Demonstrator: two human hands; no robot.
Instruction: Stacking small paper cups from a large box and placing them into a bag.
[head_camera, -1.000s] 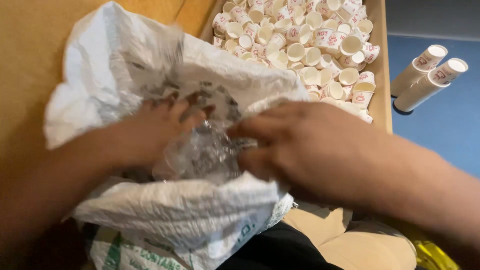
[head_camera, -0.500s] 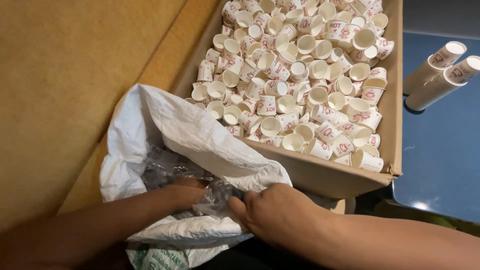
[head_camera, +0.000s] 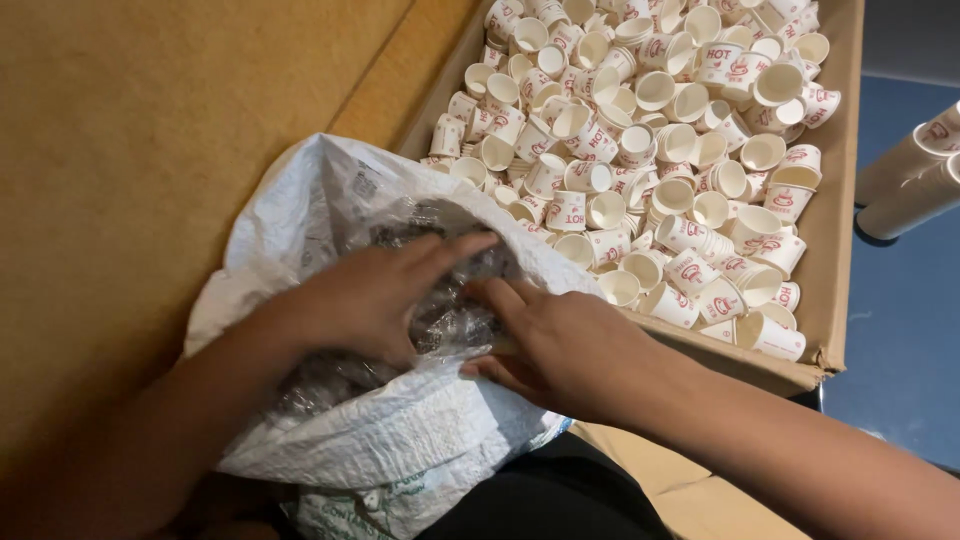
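Observation:
A white woven sack (head_camera: 400, 440) lies open in front of me, lined with crinkled clear plastic (head_camera: 450, 320). My left hand (head_camera: 370, 295) rests flat inside the sack's mouth, fingers spread over the plastic. My right hand (head_camera: 560, 345) is beside it, its fingers pressed onto the same plastic at the sack's right rim. Whether either hand pinches the plastic is hidden by the fingers. Just beyond the sack stands a large cardboard box (head_camera: 830, 250) filled with several small white paper cups (head_camera: 650, 150) with red print.
A tan wall or board (head_camera: 150, 150) runs along the left. Two stacks of nested paper cups (head_camera: 910, 170) lie on the blue floor (head_camera: 900, 330) to the right of the box. Folded cardboard (head_camera: 690, 490) sits below my right forearm.
The view has tilted up and away, so the box of cups fills more of the frame. Both hands stay in the sack's mouth, the left one now spread flatter over the plastic.

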